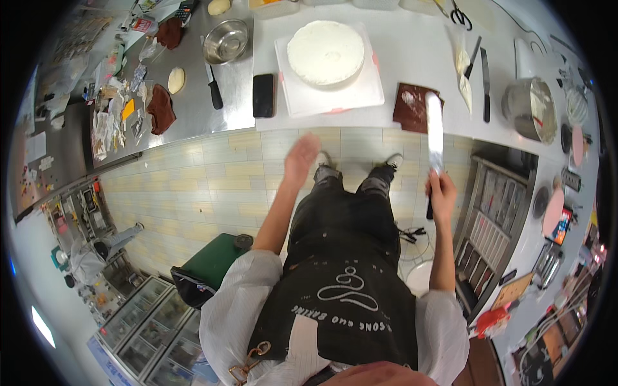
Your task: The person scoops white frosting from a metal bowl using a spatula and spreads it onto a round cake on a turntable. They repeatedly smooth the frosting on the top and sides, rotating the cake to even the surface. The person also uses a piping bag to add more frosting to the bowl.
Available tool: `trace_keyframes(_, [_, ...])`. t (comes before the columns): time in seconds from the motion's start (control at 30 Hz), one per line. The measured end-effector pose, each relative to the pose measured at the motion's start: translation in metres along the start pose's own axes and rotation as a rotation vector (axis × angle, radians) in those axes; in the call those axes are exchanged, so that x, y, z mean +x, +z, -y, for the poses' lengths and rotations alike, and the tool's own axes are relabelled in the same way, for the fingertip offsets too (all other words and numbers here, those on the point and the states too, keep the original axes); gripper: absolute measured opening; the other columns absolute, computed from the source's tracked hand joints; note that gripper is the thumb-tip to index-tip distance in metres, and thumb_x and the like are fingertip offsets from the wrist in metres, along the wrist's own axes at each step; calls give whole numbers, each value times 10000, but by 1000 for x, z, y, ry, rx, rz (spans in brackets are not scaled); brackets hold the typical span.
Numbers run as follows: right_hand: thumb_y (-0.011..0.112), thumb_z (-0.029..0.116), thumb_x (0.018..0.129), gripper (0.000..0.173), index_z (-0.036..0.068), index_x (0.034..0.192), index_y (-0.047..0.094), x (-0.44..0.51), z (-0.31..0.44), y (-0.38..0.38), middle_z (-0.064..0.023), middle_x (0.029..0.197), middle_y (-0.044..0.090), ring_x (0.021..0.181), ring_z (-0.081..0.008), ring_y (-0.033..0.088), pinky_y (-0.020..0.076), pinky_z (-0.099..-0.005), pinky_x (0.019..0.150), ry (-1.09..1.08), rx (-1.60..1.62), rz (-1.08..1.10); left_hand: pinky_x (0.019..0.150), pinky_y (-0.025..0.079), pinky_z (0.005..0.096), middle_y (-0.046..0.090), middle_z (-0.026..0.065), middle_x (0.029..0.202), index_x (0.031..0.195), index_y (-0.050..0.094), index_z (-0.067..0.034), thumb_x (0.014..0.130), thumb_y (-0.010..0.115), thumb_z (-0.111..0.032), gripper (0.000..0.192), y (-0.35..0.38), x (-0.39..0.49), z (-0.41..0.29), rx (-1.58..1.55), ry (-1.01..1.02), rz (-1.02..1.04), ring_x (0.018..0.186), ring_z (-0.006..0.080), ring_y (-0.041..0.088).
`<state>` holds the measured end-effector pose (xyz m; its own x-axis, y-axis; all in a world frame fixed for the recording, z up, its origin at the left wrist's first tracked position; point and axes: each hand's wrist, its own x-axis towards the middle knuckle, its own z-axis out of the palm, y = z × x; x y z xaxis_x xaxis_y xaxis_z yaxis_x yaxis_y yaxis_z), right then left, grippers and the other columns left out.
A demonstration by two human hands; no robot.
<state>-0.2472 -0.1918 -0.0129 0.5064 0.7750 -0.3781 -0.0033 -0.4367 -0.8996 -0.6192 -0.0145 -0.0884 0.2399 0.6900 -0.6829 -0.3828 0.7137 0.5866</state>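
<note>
My right hand (443,195) grips the dark handle of an icing spatula (435,128), held blade away from me past the table's front edge. White cream coats most of its blade. My left hand (303,157) is blurred and holds nothing, in front of the table edge. Before me, a round cake covered in white cream (326,53) sits on a pale, squarish board or turntable (333,100) with pink marks. Its top is mostly smooth, with a slight mark near the middle. The spatula's tip overlaps a brown cloth (410,107) smeared with cream; whether they touch I cannot tell.
A black phone (263,95) lies left of the board; farther left are a knife (214,89) and a steel bowl (226,42). On the right lie a filled piping bag (464,79), another spatula (485,87) and a mixing bowl (519,108). A green bin (210,260) stands behind my left side.
</note>
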Motion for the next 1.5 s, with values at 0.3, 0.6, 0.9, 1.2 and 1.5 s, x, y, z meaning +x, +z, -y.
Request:
trace_keyframes(0.3, [623,304,1021,326,8,910,705,49,59,138,-49,655,667,552,-101,612,477,-285,523,28,-156,-88,1243,273,478,397,169,1578,1554,292,56,1083,314,-570,784,36,43,-103,-201,58,217,1491,316,339])
trace_keyframes(0.6, [630,294,1006,349,4,822,689,54,65,156,-62,613,666,519,-118,610,477,-299,521,42,-225,-67,1233,279,491,404,142,1570,1563,314,-13,1019,572,-386,709,47,29,-84,-140,28,293,1447,296,392])
trace_keyframes(0.9, [631,297,1021,350,14,817,657,50,61,152,-32,604,615,487,-80,537,403,-271,445,62,-185,-36,1197,353,453,394,123,1588,1634,201,-97,965,660,-131,812,48,20,-61,137,-85,478,1439,296,432])
trace_keyframes(1.2, [634,304,1026,362,18,804,639,38,64,145,-14,605,588,483,-68,503,372,-260,430,102,-199,-5,1194,337,459,185,116,1708,1658,120,-132,906,637,75,936,59,16,-34,13,9,644,1537,323,283])
trace_keyframes(1.5, [631,302,1030,362,21,802,636,32,59,138,-10,608,586,487,-64,503,368,-258,430,89,-200,4,1212,314,495,93,122,1725,1665,38,-176,864,593,119,1018,64,21,-29,4,132,559,1556,359,229])
